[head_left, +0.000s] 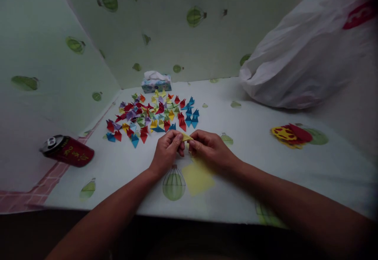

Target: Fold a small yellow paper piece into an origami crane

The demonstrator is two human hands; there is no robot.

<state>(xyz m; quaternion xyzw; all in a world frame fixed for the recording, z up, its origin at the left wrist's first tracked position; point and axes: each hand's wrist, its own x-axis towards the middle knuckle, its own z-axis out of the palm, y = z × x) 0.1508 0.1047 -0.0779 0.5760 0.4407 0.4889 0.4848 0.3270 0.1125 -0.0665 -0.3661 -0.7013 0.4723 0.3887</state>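
Between my two hands is a small piece of folded yellow paper (186,137), raised a little above the table. My left hand (169,146) pinches its left side between thumb and fingers. The thumb and forefinger of my right hand (209,146) close on its right tip. Below my right hand a square sheet of yellow paper (198,178) lies flat, partly covered by that hand. Just beyond my hands spreads a cluster of folded paper figures (144,134) in red, blue, yellow, green and purple.
A dark red drink can (72,152) stands at the left edge. Behind the figures is a tissue box (156,83). A large white plastic bag (295,63) fills the back right. Red and yellow paper cut-outs (289,135) lie on the right of the patterned table (124,193).
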